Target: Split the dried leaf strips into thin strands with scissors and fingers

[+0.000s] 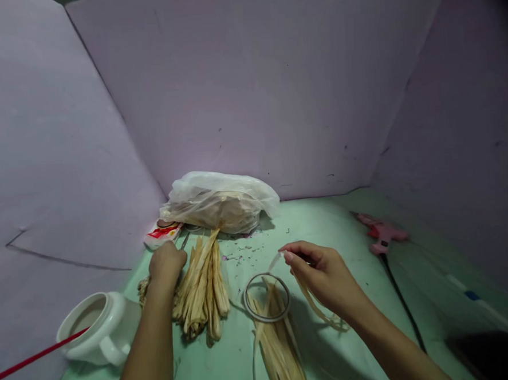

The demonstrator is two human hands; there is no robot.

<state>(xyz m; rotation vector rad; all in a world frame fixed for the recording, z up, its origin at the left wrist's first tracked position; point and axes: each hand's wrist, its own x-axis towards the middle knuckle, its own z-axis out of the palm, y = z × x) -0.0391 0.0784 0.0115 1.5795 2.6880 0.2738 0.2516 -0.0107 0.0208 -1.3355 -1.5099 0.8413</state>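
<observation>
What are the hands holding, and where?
Right hand pinches a dried strip near its top end. Left hand lies at the scissors; a grip cannot be told.

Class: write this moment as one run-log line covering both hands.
left hand at metal tool by husk pile | right hand pinches strip above ring | nearby: glue gun, plastic bag, white pot
</observation>
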